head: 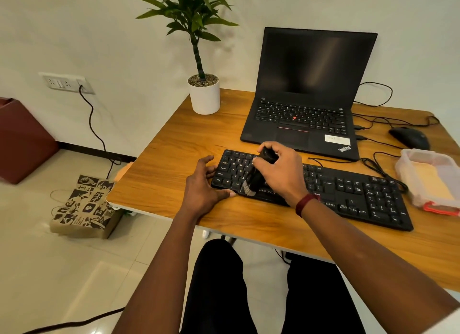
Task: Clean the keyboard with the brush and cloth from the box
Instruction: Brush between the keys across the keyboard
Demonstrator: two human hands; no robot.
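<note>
Near the desk's [159, 164] front edge lies the keyboard [348, 191]. My left hand [202, 186] rests open against its left end, fingers spread. My right hand [278, 169] grips the brush [254, 180], bristles down on the left keys. The box [428, 176] sits open by the right edge. Behind stand a laptop [308, 94] and, toward the back left corner, a plant [202, 94].

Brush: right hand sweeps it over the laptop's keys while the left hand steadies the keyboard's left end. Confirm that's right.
Not quite. The head view shows the right hand holding the brush over the separate keyboard, not the laptop, which sits untouched behind. The left hand does rest at the keyboard's left end.
</note>
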